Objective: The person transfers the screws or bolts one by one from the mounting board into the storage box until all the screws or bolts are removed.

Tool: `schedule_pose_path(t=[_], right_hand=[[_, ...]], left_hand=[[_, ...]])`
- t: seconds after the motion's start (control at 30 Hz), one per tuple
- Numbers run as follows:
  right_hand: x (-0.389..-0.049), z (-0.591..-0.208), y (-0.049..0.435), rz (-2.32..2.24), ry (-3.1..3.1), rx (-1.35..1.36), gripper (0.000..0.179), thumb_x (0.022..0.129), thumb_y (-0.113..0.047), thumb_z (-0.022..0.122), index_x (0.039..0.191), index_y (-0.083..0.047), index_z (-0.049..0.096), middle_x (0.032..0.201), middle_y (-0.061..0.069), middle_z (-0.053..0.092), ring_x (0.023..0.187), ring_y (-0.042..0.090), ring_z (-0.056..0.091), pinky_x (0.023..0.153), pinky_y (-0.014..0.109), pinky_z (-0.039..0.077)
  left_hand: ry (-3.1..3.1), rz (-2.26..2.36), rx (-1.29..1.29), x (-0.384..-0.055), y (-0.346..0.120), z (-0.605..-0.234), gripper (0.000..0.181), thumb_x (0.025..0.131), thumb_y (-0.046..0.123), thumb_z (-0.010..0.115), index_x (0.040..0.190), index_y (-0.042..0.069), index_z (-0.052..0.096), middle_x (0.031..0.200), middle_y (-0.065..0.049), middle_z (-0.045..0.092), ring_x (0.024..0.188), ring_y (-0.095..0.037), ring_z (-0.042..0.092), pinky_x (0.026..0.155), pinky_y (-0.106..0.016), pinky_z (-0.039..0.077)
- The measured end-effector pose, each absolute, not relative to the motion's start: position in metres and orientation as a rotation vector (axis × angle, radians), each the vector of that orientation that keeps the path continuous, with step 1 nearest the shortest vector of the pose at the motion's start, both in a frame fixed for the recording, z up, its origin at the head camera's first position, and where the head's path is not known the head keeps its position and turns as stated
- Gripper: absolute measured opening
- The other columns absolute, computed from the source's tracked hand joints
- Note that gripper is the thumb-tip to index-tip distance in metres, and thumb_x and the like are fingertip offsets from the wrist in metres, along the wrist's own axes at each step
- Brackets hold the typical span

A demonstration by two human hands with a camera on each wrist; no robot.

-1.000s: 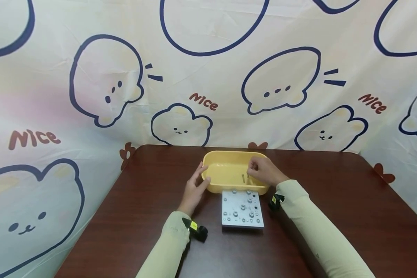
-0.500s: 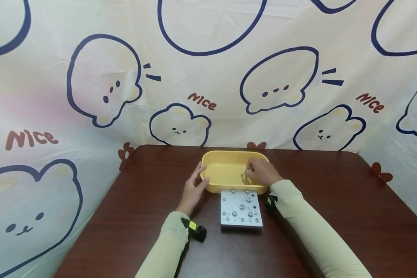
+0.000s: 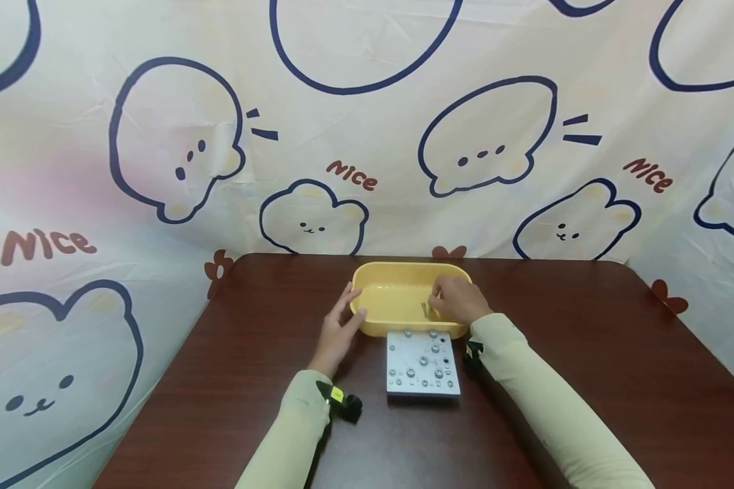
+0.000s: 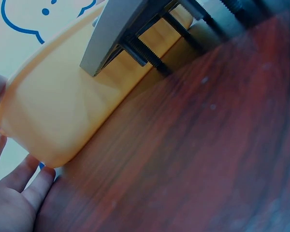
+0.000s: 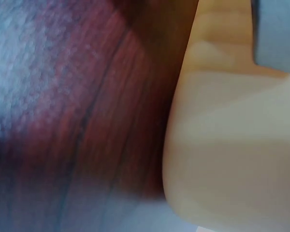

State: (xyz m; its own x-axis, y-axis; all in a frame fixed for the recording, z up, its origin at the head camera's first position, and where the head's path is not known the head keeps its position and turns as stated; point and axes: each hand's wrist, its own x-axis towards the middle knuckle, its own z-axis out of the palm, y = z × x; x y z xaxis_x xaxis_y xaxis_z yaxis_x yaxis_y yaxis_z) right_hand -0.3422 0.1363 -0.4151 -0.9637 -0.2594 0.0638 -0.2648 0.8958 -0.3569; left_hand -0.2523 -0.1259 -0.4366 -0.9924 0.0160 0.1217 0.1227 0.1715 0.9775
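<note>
A shallow yellow plastic tray [image 3: 376, 329] stands toward the back of the table. At its left end is my left hand [image 3: 336, 333], fingers and thumb spread fairly straight against the rim and outer wall. In the left wrist view those fingers [image 4: 20, 180] lie against the tray's lower corner. My right hand [image 3: 459, 299] reaches into the tray with curled fingers, fingertips low beside a small thin screw [image 3: 424, 310]. I cannot tell whether it pinches a screw. In front of the tray lies a silver metal plate [image 3: 412, 356] studded with several round bolt heads.
Below the plate, several long threaded bolts [image 4: 150, 55] stick out in the left wrist view. The dark wood table [image 3: 269, 326] surrounds the tray and plate. A cartoon-printed cloth [image 3: 397, 129] hangs behind and at both sides.
My right hand has shifted slightly left and lower inside the tray, fingertips now closer to the screw. The whole head view has drifted a little. My left hand stays at the tray's end.
</note>
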Motion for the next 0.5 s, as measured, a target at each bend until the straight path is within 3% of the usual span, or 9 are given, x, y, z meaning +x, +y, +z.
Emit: schedule_pose_path(t=[0.27, 0.5], right_hand=[[-0.346, -0.417, 0.136, 0.588, -3.031, 0.420, 0.010, 0.085, -0.023, 0.063, 0.082, -0.015, 0.060, 0.071, 0.001, 0.059, 0.062, 0.018, 0.056, 0.059, 0.030, 0.047], [-0.345, -0.417, 0.137, 0.568, -3.032, 0.434, 0.010, 0.085, -0.023, 0.062, 0.083, -0.014, 0.060, 0.071, 0.000, 0.060, 0.062, 0.018, 0.055, 0.059, 0.031, 0.046]], left_hand=[[-2.344, -1.942, -0.127, -0.256, -0.126, -0.441, 0.052, 0.095, 0.035, 0.060, 0.143, 0.021, 0.048, 0.158, 0.011, 0.025, 0.145, -0.018, 0.021, 0.115, -0.047, 0.023], [-2.320, -1.961, -0.109, -0.274, -0.128, -0.467, 0.048, 0.095, 0.032, 0.060, 0.142, 0.029, 0.049, 0.154, 0.024, 0.026, 0.145, -0.012, 0.020, 0.116, -0.047, 0.021]])
